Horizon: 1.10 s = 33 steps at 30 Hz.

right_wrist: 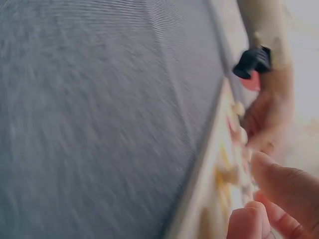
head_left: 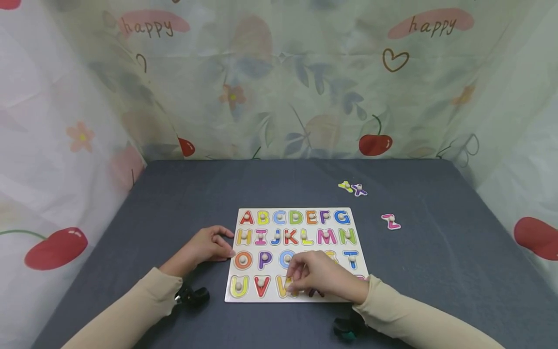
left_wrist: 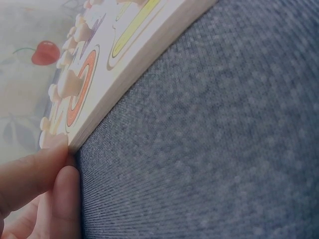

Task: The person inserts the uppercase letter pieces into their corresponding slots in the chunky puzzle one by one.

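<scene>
A white wooden alphabet puzzle board (head_left: 270, 299) lies on the table, with colourful knobbed letters in its rows. My left hand (head_left: 209, 245) rests at the board's left side, its fingertips touching the edge near the orange letter O (head_left: 242, 260). Above the bottom row is my right hand (head_left: 320, 274), thumb and fingers bent around the yellow letter W (head_left: 281, 286), which it partly hides. In the right wrist view a knob (right_wrist: 229, 174) stands just beside the thumb (right_wrist: 279, 181) and fingertips, which are apart. Several letters and slots at the lower right are covered by this hand.
Behind the board lie a yellow-green letter Y (head_left: 346, 186) and a purple letter X (head_left: 359, 189), close together. A pink letter Z (head_left: 391, 221) lies to the right of the board. Patterned curtains (head_left: 279, 87) enclose the dark grey table (head_left: 192, 189) at back and sides.
</scene>
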Tool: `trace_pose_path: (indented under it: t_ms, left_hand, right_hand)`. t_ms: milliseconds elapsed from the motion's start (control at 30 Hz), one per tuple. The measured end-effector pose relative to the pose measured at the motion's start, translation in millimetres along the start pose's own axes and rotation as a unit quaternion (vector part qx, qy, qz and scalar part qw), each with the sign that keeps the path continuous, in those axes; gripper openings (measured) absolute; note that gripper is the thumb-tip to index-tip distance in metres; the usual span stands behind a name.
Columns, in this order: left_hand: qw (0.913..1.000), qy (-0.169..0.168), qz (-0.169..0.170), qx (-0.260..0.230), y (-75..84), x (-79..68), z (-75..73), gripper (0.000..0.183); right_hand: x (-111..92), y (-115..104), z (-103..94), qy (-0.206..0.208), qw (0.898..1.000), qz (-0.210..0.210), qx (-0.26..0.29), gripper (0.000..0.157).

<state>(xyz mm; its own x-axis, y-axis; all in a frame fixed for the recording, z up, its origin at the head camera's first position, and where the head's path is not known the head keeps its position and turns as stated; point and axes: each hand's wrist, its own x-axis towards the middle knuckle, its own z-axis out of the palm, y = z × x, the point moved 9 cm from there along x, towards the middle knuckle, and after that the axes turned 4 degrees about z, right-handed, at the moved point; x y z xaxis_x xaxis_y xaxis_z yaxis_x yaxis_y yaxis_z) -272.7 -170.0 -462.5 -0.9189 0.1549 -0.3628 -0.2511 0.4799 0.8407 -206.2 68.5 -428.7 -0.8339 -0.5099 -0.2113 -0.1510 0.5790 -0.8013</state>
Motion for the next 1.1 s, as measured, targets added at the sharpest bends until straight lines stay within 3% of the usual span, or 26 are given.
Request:
trace_pose_path:
  t_ms: [167, 467, 700, 900, 1100]
  left_hand:
    - [1.0000, 0.003, 0.000, 0.000, -0.9, 1.4, -0.1, 0.048]
    - [1.0000, 0.006, -0.008, 0.001, -2.6, 0.8, -0.5, 0.048]
    - [1.0000, 0.000, -0.001, -0.003, -0.5, -0.4, 0.7, 0.049]
    - [1.0000, -0.001, 0.000, -0.004, 0.0, 0.5, 1.1, 0.048]
    - [1.0000, 0.001, 0.003, -0.002, 0.1, 0.8, 0.4, 0.047]
  right_hand:
    - [-3.9, 4.1, -34.1, 0.055, 0.998, 0.002, -0.018, 0.017]
    - [-8.9, 19.7, -113.6, 0.161, 0.986, 0.050, 0.000, 0.016]
    - [-2.0, 56.2, -168.1, 0.217, 0.972, 0.077, 0.044, 0.032]
    - [6.9, 94.0, -213.3, 0.272, 0.957, 0.094, 0.031, 0.047]
    - [17.0, 129.0, -237.9, 0.280, 0.950, 0.134, 0.018, 0.054]
